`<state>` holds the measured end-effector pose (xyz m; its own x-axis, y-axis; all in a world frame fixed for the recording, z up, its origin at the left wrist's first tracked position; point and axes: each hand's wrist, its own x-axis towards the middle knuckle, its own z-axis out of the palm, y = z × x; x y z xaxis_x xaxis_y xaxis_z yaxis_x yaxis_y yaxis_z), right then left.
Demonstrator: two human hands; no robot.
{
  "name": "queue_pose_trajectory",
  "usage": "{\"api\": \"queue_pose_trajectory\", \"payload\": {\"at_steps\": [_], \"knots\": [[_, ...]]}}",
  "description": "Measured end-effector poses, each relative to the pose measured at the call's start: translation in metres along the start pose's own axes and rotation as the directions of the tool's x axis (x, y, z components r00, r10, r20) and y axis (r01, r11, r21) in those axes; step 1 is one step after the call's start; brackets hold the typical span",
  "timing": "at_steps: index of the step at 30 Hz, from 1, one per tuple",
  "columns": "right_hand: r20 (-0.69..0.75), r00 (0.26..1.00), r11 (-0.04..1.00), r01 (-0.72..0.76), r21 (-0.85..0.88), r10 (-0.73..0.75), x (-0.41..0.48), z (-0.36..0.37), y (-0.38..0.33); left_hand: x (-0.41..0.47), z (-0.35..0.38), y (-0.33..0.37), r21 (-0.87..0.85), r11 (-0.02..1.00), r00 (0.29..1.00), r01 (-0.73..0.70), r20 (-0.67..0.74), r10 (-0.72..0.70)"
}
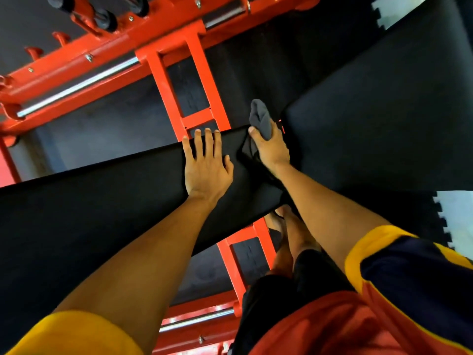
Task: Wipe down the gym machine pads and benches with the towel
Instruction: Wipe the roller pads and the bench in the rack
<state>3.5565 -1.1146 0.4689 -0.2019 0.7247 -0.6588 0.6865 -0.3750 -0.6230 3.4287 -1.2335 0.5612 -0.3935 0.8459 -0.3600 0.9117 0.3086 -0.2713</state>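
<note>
A long black bench pad (102,196) runs from the lower left to the centre. A second, wider black pad (378,119) lies to its right, with a narrow gap between them. My left hand (207,165) rests flat on the end of the long pad, fingers straight and spread. My right hand (271,147) grips a bunched grey towel (261,119) at the gap between the two pads. The towel's free end sticks up above my fingers.
The machine's orange steel frame (176,80) passes under the pads, with chrome guide rods (76,85) and black rollers (107,19) at the upper left. Black rubber floor tiles lie below, with white interlocking mat edges (455,208) at the right. My legs stand beside the frame.
</note>
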Motion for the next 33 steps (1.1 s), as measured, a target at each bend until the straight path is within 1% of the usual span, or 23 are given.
{"api": "queue_pose_trajectory", "payload": {"at_steps": [1, 2, 3, 5, 7, 8, 10, 12, 13, 15, 17, 18, 20, 22, 24, 26, 27, 29, 31, 33], "knots": [[0.024, 0.998, 0.997, -0.06, 0.055, 0.059, 0.005, -0.005, -0.004, 0.002, 0.0, -0.001, 0.007, 1.0, 1.0, 0.001, 0.002, -0.001], [0.028, 0.997, 0.996, -0.071, 0.057, 0.07, 0.004, -0.006, -0.004, 0.001, -0.001, 0.0, 0.011, 1.0, 1.0, 0.002, -0.003, -0.002], [0.016, 0.999, 0.999, -0.044, 0.016, 0.044, 0.0, -0.002, -0.004, 0.0, -0.001, 0.0, 0.016, 1.0, 1.0, 0.001, 0.001, -0.001], [-0.039, 0.997, 0.981, 0.062, -0.183, -0.071, -0.02, 0.013, 0.004, -0.002, -0.003, 0.0, 0.023, 1.0, 1.0, -0.008, 0.003, 0.008], [-0.073, 0.973, 0.911, 0.177, -0.372, -0.218, -0.051, 0.028, 0.021, -0.004, -0.003, -0.001, 0.027, 1.0, 1.0, -0.017, -0.006, 0.017], [-0.053, 0.961, 0.878, 0.224, -0.423, -0.271, -0.066, 0.032, 0.034, -0.005, -0.004, -0.002, 0.021, 0.999, 1.0, -0.028, -0.006, 0.028], [-0.005, 0.95, 0.848, 0.277, -0.451, -0.313, -0.084, 0.033, 0.058, -0.007, -0.002, -0.004, 0.017, 0.999, 0.999, -0.051, -0.012, 0.051], [-0.003, 0.963, 0.882, 0.245, -0.402, -0.269, -0.084, 0.023, 0.067, -0.01, -0.002, -0.005, 0.026, 0.997, 0.997, -0.069, -0.026, 0.07], [-0.014, 0.979, 0.917, 0.187, -0.353, -0.205, -0.08, 0.017, 0.062, -0.011, -0.002, -0.004, 0.03, 0.997, 0.996, -0.078, -0.032, 0.079], [-0.025, 0.999, 0.975, 0.026, -0.219, -0.032, -0.065, 0.006, 0.052, -0.015, -0.001, -0.003, 0.031, 0.996, 0.995, -0.089, -0.043, 0.09], [0.001, 0.992, 0.989, -0.125, -0.076, 0.125, -0.053, -0.008, 0.046, -0.021, 0.0, -0.002, 0.02, 0.995, 0.994, -0.095, -0.043, 0.096], [0.016, 0.988, 0.987, -0.155, -0.043, 0.156, -0.052, -0.012, 0.045, -0.025, 0.001, -0.001, 0.019, 0.995, 0.994, -0.1, -0.034, 0.101], [0.002, 0.993, 0.99, -0.115, -0.083, 0.116, -0.063, -0.01, 0.048, -0.035, 0.005, 0.002, 0.027, 0.993, 0.993, -0.116, -0.021, 0.117], [-0.046, 0.999, 0.979, 0.015, -0.202, -0.025, -0.09, 0.0, 0.053, -0.044, 0.008, 0.004, 0.031, 0.991, 0.992, -0.127, -0.016, 0.127], [-0.053, 0.986, 0.948, 0.134, -0.289, -0.155, -0.119, 0.008, 0.063, -0.05, 0.009, 0.007, 0.034, 0.99, 0.991, -0.135, -0.013, 0.135], [-0.038, 0.975, 0.927, 0.196, -0.319, -0.219, -0.135, 0.011, 0.076, -0.057, 0.011, 0.012, 0.035, 0.99, 0.99, -0.139, -0.005, 0.139], [-0.043, 0.976, 0.929, 0.188, -0.318, -0.213, -0.136, 0.011, 0.079, -0.061, 0.011, 0.016, 0.026, 0.99, 0.99, -0.138, -0.005, 0.139], [-0.071, 0.989, 0.954, 0.107, -0.282, -0.132, -0.127, 0.014, 0.081, -0.07, 0.012, 0.026, 0.006, 0.987, 0.987, -0.163, 0.006, 0.163], [-0.119, 0.993, 0.987, -0.026, -0.161, 0.007, -0.112, 0.015, 0.078, -0.078, 0.015, 0.033, 0.014, 0.979, 0.979, -0.202, 0.011, 0.202], [-0.106, 0.977, 0.982, -0.188, -0.004, 0.186, -0.096, 0.006, 0.074, -0.078, 0.017, 0.035, 0.018, 0.977, 0.977, -0.211, 0.009, 0.211]]}}
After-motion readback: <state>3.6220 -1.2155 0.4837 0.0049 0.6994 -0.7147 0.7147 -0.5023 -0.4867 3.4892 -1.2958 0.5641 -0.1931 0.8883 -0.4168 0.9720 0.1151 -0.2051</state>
